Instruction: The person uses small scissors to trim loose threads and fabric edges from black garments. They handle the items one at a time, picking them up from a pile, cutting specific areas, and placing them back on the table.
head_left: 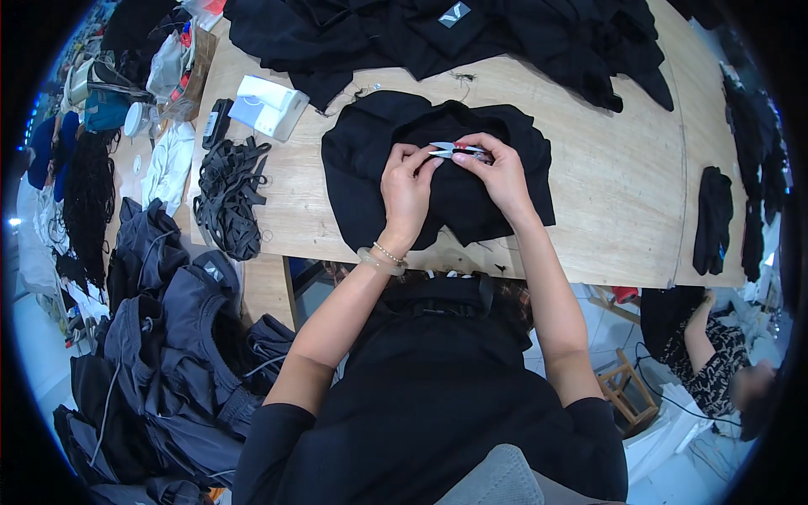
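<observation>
A black garment (360,172) lies bunched on the wooden table in front of me, its rounded opening on the far side. My right hand (502,175) is closed around small thread snips (443,146), their pale metal blades pointing left. Against the garment's middle, my left hand (406,192) pinches the black cloth with thumb and forefinger. The blade tips reach right up to those fingertips. Whether a thread sits between the blades is too small to tell.
More black garments (539,42) cover the table's far side. At the left are a tissue pack (268,108), a black case (217,124) and a heap of dark straps (231,198). Dark clothes (181,337) pile up beside me. Another person (707,353) is at the right, near a wooden stool (627,391).
</observation>
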Tool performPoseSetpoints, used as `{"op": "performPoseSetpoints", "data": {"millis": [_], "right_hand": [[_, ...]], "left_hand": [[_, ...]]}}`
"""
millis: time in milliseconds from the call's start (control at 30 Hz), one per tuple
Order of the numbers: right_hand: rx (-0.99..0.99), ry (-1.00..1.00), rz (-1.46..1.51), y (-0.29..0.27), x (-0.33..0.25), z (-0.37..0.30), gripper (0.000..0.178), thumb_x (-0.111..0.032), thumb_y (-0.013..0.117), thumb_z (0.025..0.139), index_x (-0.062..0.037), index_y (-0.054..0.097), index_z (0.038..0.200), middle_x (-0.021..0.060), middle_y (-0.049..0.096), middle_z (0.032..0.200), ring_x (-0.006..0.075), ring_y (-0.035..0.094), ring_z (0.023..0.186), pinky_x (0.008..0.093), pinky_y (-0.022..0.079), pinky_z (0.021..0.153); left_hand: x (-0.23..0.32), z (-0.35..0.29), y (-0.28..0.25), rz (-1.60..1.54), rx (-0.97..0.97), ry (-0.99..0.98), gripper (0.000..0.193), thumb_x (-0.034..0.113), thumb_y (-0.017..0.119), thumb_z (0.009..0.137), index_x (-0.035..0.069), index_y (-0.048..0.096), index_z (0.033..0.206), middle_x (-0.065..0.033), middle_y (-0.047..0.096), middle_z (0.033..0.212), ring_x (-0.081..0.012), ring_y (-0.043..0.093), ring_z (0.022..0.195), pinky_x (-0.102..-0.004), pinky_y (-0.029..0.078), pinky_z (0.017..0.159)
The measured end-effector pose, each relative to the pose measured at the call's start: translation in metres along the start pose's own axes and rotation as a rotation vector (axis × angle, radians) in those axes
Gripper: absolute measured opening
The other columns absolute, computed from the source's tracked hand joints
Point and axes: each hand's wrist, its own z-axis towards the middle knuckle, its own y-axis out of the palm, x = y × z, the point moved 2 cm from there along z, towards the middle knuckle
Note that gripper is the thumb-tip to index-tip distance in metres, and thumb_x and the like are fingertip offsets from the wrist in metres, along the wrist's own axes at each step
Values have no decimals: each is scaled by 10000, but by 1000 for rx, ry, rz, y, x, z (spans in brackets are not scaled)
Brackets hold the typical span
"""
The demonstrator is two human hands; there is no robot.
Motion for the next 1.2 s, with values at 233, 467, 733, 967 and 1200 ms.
{"op": "performPoseSetpoints", "data": {"millis": [233,467,733,967,1200], "right_hand": [[1,-6,275,-5,-24,0,219,-149,762,902,-15,718,1069,-13,699,911,40,583,830,214,455,756],[123,-126,-217,-18,-44,-10,223,-171,769,864,-94,721,1068,20,697,918,127,616,807,262,486,737],[161,-358,-727,-4,-37,-14,202,-215,759,835,-136,709,1014,35,584,853,236,581,858,364,514,714],[150,-393,-767,-4,-40,-15,198,-212,753,839,-133,717,1017,33,571,842,225,579,856,361,499,717],[113,-386,-794,-1,-39,-12,183,-222,753,835,-163,700,1000,11,592,854,220,590,874,366,519,693]], "left_hand": [[8,0,9,231,77,132,106,114,725,880,46,755,957,-73,649,902,-246,654,732,-352,512,665],[-4,2,6,122,88,91,90,102,612,965,36,619,904,-125,656,812,-313,660,713,-429,506,636],[-3,2,5,110,58,31,112,93,596,991,4,627,931,-150,679,795,-260,688,683,-365,518,623],[-6,3,6,111,80,68,122,108,610,985,4,639,927,-151,674,790,-263,673,670,-363,507,615],[-5,3,5,95,66,61,115,97,609,983,-1,652,940,-148,679,798,-256,671,669,-355,511,622]]}}
